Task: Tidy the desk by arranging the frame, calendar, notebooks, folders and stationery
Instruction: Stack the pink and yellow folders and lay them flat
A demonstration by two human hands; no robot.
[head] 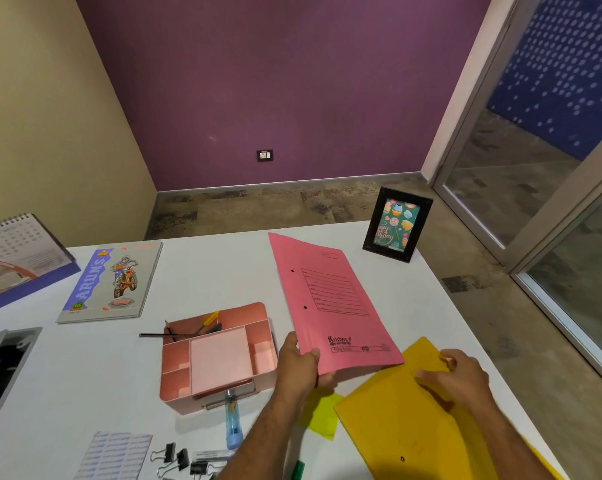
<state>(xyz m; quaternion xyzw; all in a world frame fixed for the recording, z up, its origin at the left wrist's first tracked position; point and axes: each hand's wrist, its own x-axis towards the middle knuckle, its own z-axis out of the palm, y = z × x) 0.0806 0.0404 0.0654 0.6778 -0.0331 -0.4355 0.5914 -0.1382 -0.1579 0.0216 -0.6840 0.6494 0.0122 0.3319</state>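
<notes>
On the white desk (223, 268), right of the pink organiser (220, 355), my left hand (301, 363) pinches the pink folder (330, 303) by its near corner, lifting it tilted. My right hand (460, 377) presses flat, fingers spread, on the yellow folder (410, 431); the frame (396, 225) stands at the far edge

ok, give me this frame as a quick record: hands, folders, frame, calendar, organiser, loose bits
left hand: grip on the pink folder at its near edge, folder lifted and tilted
right hand: flat on the yellow folder, no grip
photo frame: upright, far right corner of the white desk
desk calendar: standing, far left
notebook: flat, motorbike cover, beside calendar
pink organiser: centre, pencil and pens in back compartment
loose: binder clips, blue lighter, label sheet at near edge
</notes>
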